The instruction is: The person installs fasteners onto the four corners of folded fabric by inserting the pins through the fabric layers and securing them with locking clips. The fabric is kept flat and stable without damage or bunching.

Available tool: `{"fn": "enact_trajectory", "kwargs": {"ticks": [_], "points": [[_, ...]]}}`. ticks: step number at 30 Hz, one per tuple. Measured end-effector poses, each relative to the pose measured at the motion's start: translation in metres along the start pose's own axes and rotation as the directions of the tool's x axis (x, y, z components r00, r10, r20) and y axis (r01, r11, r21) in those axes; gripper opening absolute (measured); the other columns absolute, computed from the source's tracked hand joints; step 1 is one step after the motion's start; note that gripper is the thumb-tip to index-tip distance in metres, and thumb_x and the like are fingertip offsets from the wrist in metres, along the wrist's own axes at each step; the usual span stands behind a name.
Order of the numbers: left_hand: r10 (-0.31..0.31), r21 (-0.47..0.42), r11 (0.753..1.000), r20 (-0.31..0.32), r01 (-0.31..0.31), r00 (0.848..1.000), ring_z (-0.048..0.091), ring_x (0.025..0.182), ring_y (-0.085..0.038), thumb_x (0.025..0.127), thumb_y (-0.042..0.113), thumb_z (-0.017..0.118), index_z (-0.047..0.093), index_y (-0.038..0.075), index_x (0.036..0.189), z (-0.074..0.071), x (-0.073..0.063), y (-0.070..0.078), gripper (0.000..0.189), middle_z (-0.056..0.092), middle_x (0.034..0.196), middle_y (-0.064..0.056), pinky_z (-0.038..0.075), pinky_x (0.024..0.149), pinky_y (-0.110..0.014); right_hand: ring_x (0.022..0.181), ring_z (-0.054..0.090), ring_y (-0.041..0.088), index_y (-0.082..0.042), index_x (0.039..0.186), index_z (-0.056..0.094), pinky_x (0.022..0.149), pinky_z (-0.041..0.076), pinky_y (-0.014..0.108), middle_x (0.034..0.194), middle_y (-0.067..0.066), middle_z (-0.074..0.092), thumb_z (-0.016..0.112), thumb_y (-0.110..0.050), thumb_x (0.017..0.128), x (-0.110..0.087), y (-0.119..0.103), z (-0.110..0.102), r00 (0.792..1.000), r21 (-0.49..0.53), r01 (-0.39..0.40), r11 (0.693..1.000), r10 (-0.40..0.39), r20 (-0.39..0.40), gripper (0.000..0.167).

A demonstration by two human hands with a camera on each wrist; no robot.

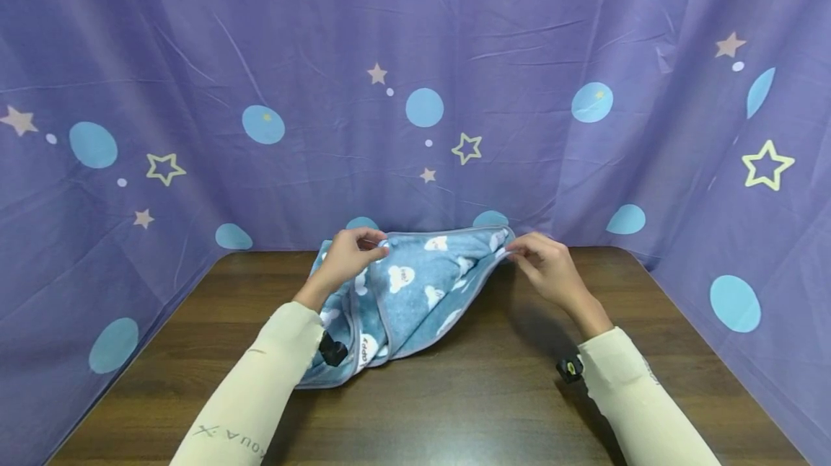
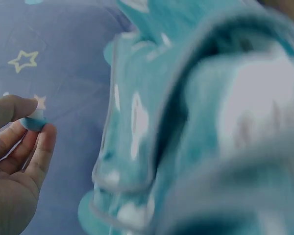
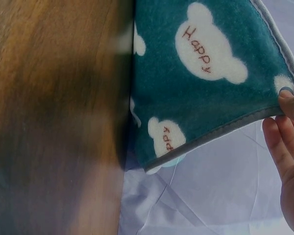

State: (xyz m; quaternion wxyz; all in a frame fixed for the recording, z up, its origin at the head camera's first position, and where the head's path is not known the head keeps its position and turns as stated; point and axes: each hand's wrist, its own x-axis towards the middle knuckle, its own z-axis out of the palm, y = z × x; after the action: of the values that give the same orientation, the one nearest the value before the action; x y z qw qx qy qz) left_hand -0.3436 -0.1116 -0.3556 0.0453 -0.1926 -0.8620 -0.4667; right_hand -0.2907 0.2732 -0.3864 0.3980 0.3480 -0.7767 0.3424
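Note:
A blue plush blanket (image 1: 415, 293) with white bear-head prints, some lettered "Happy", and grey piping lies partly folded on the table. My left hand (image 1: 348, 255) is at the upper left of the folded part, thumb and fingers around a small blue-and-white bit of it. In the left wrist view that bit shows between the fingertips of my left hand (image 2: 22, 142), with blurred folds filling the right side. At the other end, my right hand (image 1: 544, 260) pinches a raised corner. The right wrist view shows the thumb and fingers of my right hand (image 3: 289, 127) on the grey-edged corner.
The brown wooden table (image 1: 493, 401) carries the blanket toward its back left. A purple curtain (image 1: 532, 47) with stars and blue circles hangs close behind the table and along both sides. Small dark devices sit at both cream sleeves (image 1: 240, 401).

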Motion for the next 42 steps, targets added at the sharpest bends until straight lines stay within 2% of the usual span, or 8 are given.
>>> {"fn": "enact_trajectory", "kwargs": {"ticks": [3,6,13,16,22,32,36,42], "points": [[-0.049,-0.115,0.992,-0.009,0.048,0.999,0.067,0.103,-0.024,0.096,0.023,0.074,0.071,0.011,0.117,0.017,0.006,0.008,0.024,0.070,0.114,-0.007,0.054,0.093,-0.053,0.079,0.065,0.018,-0.003,0.095,0.074,0.075,0.052,0.012,0.088,0.006,0.071,0.078,0.017,0.078,-0.001,0.000,0.000,1.000,0.006,-0.001,1.000,0.000,0.008,0.027],[-0.067,-0.223,0.973,-0.008,0.063,0.998,0.069,0.100,-0.025,0.096,0.019,0.074,0.070,0.008,0.117,0.035,0.012,0.017,0.024,0.069,0.112,-0.009,0.052,0.096,-0.056,0.079,0.065,0.018,-0.003,0.096,0.074,0.074,0.052,0.012,0.087,0.006,0.070,0.078,0.018,0.078,-0.002,-0.001,0.000,1.000,0.013,0.005,1.000,-0.005,0.010,0.028],[-0.044,-0.418,0.907,0.014,0.046,0.999,0.067,0.110,-0.042,0.095,0.008,0.072,0.068,0.002,0.119,0.069,0.020,0.036,0.025,0.066,0.113,-0.014,0.051,0.099,-0.055,0.080,0.065,0.019,-0.002,0.096,0.074,0.075,0.053,0.014,0.088,0.009,0.071,0.077,0.016,0.079,0.000,-0.002,0.000,0.999,0.019,0.017,1.000,-0.018,0.029,0.026],[-0.032,-0.454,0.890,0.021,0.038,0.999,0.067,0.108,-0.040,0.095,0.006,0.072,0.068,0.000,0.121,0.081,0.024,0.041,0.027,0.066,0.114,-0.015,0.052,0.099,-0.054,0.080,0.065,0.019,-0.002,0.096,0.073,0.075,0.054,0.014,0.088,0.010,0.071,0.077,0.015,0.080,0.001,-0.003,0.000,0.999,0.016,0.013,1.000,-0.014,0.037,0.024],[-0.025,-0.496,0.868,0.017,0.030,1.000,0.070,0.100,-0.026,0.091,0.003,0.075,0.070,-0.001,0.120,0.107,0.031,0.050,0.030,0.069,0.114,-0.014,0.056,0.093,-0.044,0.080,0.065,0.018,-0.003,0.096,0.073,0.074,0.054,0.016,0.089,0.010,0.071,0.077,0.013,0.081,0.001,-0.003,0.001,0.999,0.002,0.006,1.000,-0.006,0.048,0.022],[-0.057,-0.600,0.799,-0.007,0.041,0.998,0.070,0.097,-0.017,0.089,-0.004,0.075,0.071,-0.005,0.121,0.145,0.033,0.059,0.032,0.073,0.114,-0.015,0.058,0.083,-0.028,0.077,0.064,0.015,-0.006,0.097,0.074,0.067,0.058,0.032,0.088,0.003,0.071,0.077,0.016,0.078,-0.002,-0.008,0.005,0.990,0.011,-0.002,1.000,0.000,0.138,0.030],[-0.059,-0.627,0.779,-0.031,0.027,0.998,0.069,0.098,-0.016,0.088,-0.005,0.076,0.071,-0.007,0.121,0.156,0.030,0.060,0.033,0.073,0.116,-0.016,0.057,0.082,-0.026,0.078,0.063,0.015,-0.007,0.099,0.073,0.069,0.056,0.032,0.088,0.003,0.071,0.076,0.014,0.079,-0.002,-0.007,0.005,0.984,0.011,-0.009,1.000,0.007,0.180,0.029],[-0.050,-0.690,0.723,-0.019,0.023,0.999,0.069,0.097,-0.014,0.088,-0.008,0.075,0.071,-0.007,0.121,0.166,0.029,0.065,0.033,0.073,0.116,-0.016,0.058,0.081,-0.025,0.078,0.062,0.014,-0.008,0.099,0.073,0.069,0.055,0.033,0.087,0.004,0.071,0.076,0.009,0.083,-0.002,-0.008,0.005,0.980,0.004,-0.027,1.000,0.026,0.199,0.024]]}}
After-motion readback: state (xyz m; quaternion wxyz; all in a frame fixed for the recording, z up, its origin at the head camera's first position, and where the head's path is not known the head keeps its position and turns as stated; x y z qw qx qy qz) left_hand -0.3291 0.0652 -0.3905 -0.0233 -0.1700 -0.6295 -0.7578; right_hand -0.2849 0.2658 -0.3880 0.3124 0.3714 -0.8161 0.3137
